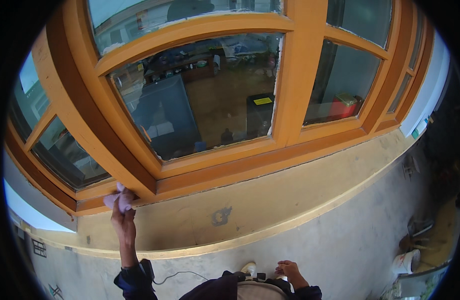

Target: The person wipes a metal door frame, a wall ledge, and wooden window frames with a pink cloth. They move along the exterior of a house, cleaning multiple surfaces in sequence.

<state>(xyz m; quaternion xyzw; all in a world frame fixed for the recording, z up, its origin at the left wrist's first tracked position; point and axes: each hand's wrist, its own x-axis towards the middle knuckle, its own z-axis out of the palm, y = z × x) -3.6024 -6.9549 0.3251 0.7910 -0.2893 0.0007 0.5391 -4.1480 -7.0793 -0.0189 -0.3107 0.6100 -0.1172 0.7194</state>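
Note:
A crumpled lilac cloth (119, 199) is in my left hand (124, 227), pinched between the fingers. The cloth lies against the lower rail of the orange-painted wooden window frame (143, 183), at the foot of a thick post on the left. My right hand (289, 270) hangs low in front of my body, away from the window. Its fingers look curled, with no object visible in them, though the inside of the hand is hidden. Above and right of the cloth is a large glass pane (222, 101), its edges marked with ragged white material.
Below the frame runs a tan ledge (252, 198) with a worn grey patch. Concrete floor (327, 240) extends beneath it. A white bucket (407, 261) stands at lower right. A cable (181, 272) runs from my left sleeve. Behind the glass stands a red box (343, 105).

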